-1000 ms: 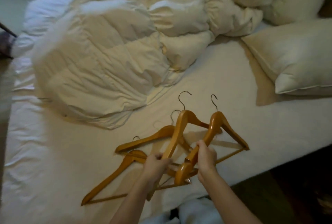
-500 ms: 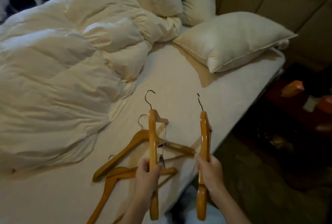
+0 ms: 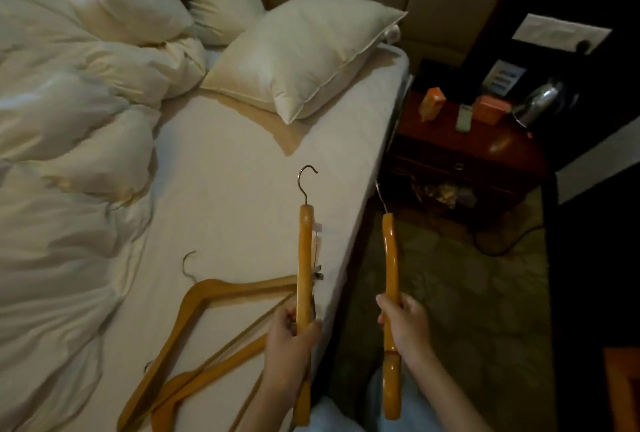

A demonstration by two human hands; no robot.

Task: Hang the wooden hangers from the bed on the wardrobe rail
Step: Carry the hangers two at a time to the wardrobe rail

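the left hand (image 3: pixel 292 334) is closed round the lower part of one wooden hanger (image 3: pixel 304 279), and the right hand (image 3: pixel 403 324) is wrapped round a second hanger (image 3: pixel 391 289) at about the same height. both hangers are seen edge-on, hooks pointing to the far side and away from the body, so each looks like a narrow upright bar. held this way, one per hand and apart from each other, the hooks cannot catch on one another, and each hook leads, which should suit slipping it over a rail. the left hanger's hook (image 3: pixel 306 182) is clear against the sheet; the right hanger's hook (image 3: pixel 381 194) is thin and dim against the dark floor. a small metal clip shows on the left hanger near its middle.

two more hangers (image 3: pixel 207 324) lie flat on the near part of the bed (image 3: pixel 242 161), overlapping, just left of the left hand, so they are yet to be carried. the left-hand hanger is above the near right edge of the mattress, while the right-hand one is already out over the carpet beside it.

a rumpled duvet (image 3: pixel 69 140) fills the left of the bed and a pillow (image 3: pixel 304 54) sits at the far end. to the far right stands a dark nightstand (image 3: pixel 485 151) with small boxes and a kettle (image 3: pixel 543 102). no wardrobe rail is in view, so i judge this to be the carrying step.
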